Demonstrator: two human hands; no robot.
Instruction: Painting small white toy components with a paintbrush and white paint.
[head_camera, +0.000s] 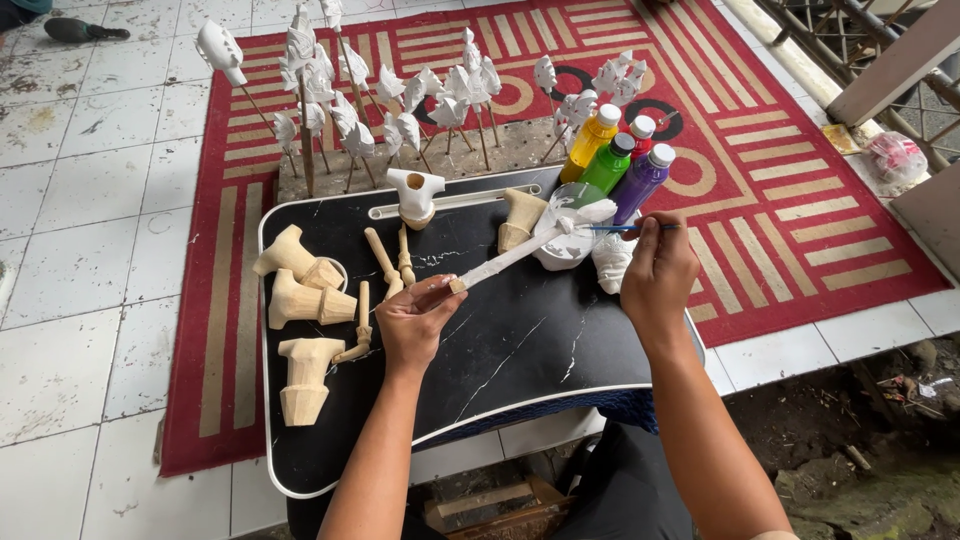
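My left hand (415, 320) pinches the lower end of a thin wooden stick (510, 258) painted white, which slants up to the right over the black marbled tray table (520, 350). My right hand (655, 272) holds a small paintbrush (615, 228) whose tip meets the stick's white upper end above a white paint bowl (565, 245). A white-painted carved piece (612, 262) lies just left of my right hand.
Unpainted wooden carved pieces (300, 300) and thin sticks (385, 262) lie on the tray's left. A white-painted piece (415, 195) stands at its back. Yellow, green, red and purple paint bottles (620, 160) stand behind. Several white figures on sticks (400, 100) stand in a block on the red rug (800, 200).
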